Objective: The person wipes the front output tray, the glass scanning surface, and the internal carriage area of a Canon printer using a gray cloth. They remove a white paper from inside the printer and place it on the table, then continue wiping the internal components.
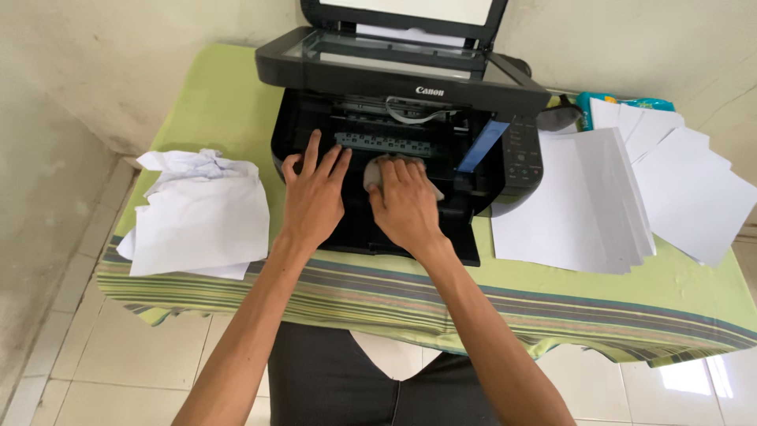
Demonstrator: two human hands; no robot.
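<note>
A black printer (505, 162) stands open on a table with a green cloth (221, 102); its scanner unit is raised and the inner carriage bay shows. My left hand (314, 193) rests flat inside the opening, fingers spread, holding nothing. My right hand (406, 201) lies beside it and presses on a crumpled white tissue or cloth (375, 170) inside the printer, fingers bent over it. A blue strip (481, 146) leans inside the bay to the right of my hands.
Crumpled and loose white paper (197, 217) lies left of the printer. A stack of white sheets (576, 201) and more loose sheets (694, 193) lie to the right, with a teal packet (587, 99) behind them. Walls close in behind; tiled floor below.
</note>
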